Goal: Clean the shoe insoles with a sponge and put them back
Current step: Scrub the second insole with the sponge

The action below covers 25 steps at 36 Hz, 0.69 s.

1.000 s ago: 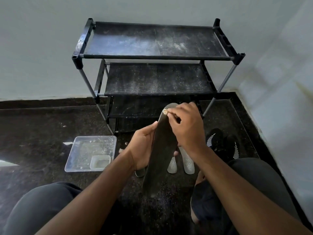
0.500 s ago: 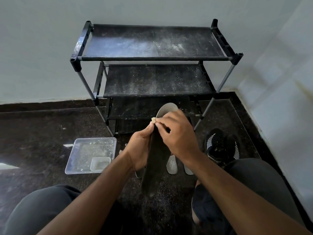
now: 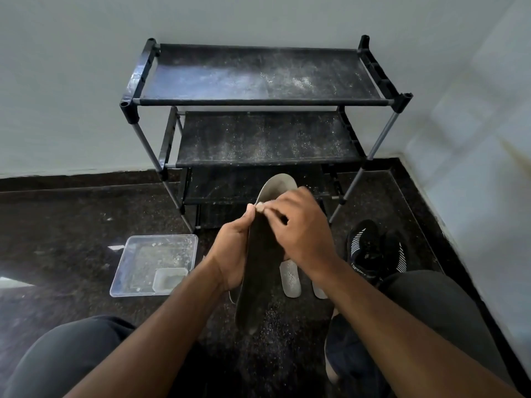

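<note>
A long dark insole (image 3: 258, 271) stands almost on edge in front of me, its pale grey toe end up by the shoe rack. My left hand (image 3: 232, 254) grips it from the left side around the middle. My right hand (image 3: 298, 234) pinches a small pale sponge (image 3: 260, 206) and presses it against the insole's upper part. Two more grey insoles (image 3: 290, 280) lie on the floor behind the held one, partly hidden. A pair of black sneakers (image 3: 373, 251) with white stripes sits on the floor at the right.
A dusty black three-tier shoe rack (image 3: 258, 101) stands against the wall ahead. A clear plastic tray (image 3: 135, 271) holding a small white container (image 3: 169, 280) lies on the dark floor at the left. My knees frame the bottom; a wall runs along the right.
My right hand has moved the sponge down along the insole from near the toe end, then stayed about level. The left hand keeps its hold.
</note>
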Each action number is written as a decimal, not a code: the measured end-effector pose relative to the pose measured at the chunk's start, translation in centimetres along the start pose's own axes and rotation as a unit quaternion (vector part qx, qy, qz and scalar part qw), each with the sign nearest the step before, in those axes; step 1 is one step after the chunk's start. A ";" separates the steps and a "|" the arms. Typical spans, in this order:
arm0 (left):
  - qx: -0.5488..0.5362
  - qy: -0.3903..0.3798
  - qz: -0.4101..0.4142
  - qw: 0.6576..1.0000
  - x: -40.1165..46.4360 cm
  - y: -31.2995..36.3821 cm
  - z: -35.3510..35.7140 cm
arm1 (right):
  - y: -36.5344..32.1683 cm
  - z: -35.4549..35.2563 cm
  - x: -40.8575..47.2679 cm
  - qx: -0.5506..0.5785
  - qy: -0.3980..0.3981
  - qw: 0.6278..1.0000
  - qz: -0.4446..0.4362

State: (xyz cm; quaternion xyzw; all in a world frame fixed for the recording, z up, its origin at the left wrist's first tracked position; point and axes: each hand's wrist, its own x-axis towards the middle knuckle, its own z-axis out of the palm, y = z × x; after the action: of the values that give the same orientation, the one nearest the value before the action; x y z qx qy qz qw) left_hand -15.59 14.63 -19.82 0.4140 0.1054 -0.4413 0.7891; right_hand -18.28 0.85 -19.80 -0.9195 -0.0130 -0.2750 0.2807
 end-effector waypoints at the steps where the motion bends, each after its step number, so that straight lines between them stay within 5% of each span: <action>1: -0.004 -0.010 -0.004 1.000 -0.1 -0.1 0.1 | 0.3 -0.3 0.4 -0.007 0.023 1.000 0.018; 6: 0.016 -0.039 -0.024 0.999 -0.1 -0.5 0.3 | 1.4 -1.7 1.1 -0.028 0.100 0.990 0.099; 12: -0.004 -0.034 -0.022 0.999 -0.1 -0.4 0.1 | -0.2 -0.1 -0.5 -0.014 0.033 0.999 0.007; 18: 0.013 -0.036 -0.035 0.999 -0.1 -0.6 0.2 | 0.8 -1.2 1.0 -0.010 0.114 0.986 0.123; 25: 0.010 -0.036 -0.028 0.999 -0.2 -0.6 0.6 | 0.0 -0.5 0.1 0.008 0.037 0.999 0.011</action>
State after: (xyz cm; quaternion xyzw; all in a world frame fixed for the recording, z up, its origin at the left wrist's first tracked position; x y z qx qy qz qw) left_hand -16.26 14.16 -19.70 0.4028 0.0839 -0.4788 0.7755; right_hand -18.46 0.61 -19.40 -0.9064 0.0054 -0.3060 0.2911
